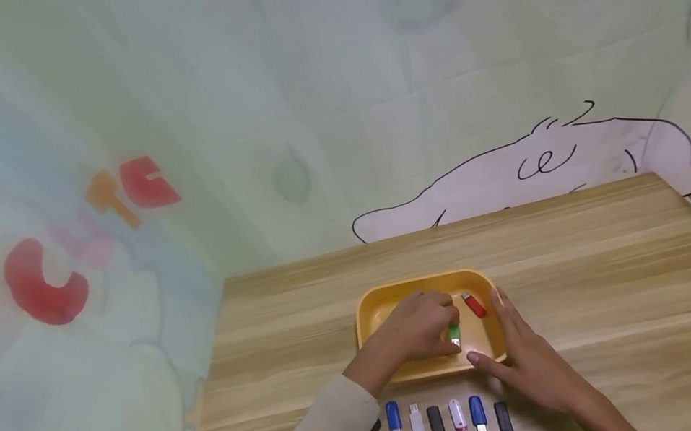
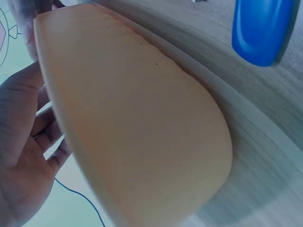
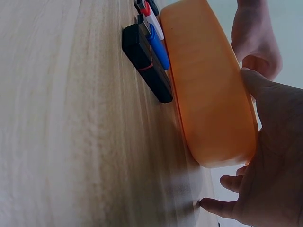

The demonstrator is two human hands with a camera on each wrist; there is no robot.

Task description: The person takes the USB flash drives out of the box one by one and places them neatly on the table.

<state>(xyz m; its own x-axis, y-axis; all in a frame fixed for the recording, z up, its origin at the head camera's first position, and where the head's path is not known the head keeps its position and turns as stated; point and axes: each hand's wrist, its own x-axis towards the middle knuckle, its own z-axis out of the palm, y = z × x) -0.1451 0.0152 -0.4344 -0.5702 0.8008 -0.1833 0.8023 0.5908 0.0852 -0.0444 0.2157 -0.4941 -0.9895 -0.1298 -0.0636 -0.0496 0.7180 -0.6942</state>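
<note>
A yellow plastic box [image 1: 423,284] stands on the wooden table. Reaching into it, my left hand [image 1: 422,325] pinches a green USB flash drive [image 1: 453,333], its metal plug pointing down toward the near wall. A red USB flash drive [image 1: 474,305] lies in the right part of the box. My right hand [image 1: 531,358] holds the box at its near right corner, thumb at the front rim and fingers along the right side. In the left wrist view the box wall [image 2: 142,109] hides what the left fingertips touch.
In front of the box, USB flash drives lie in rows: blue [image 1: 394,416], silver [image 1: 418,428], black [image 1: 436,422], white and red [image 1: 457,415], another blue [image 1: 477,411] and a long black one [image 1: 505,424]. A second row is cut off by the frame. A printed cloth [image 1: 305,104] hangs behind the table.
</note>
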